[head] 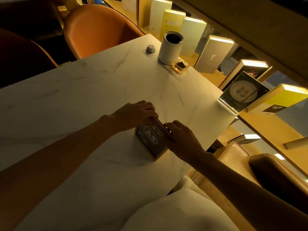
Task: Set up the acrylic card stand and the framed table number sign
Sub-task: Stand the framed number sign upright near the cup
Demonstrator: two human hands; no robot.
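Observation:
The framed table number sign [150,140], gold-edged with a dark face reading "A8", stands on the white marble table [100,90] near its right side. My left hand [135,114] grips the frame's top edge at the far corner. My right hand [180,137] grips the same top edge at the near corner. The acrylic card stand [241,92], clear with a dark green card showing a round plate, stands upright at the table's right edge, apart from both hands.
A white cylindrical bin [170,47], a small glass ashtray [180,65] and a small white button [150,48] sit at the table's far corner. Orange chairs [96,29] stand at the far side. A lit shelf of books [215,52] runs along the right.

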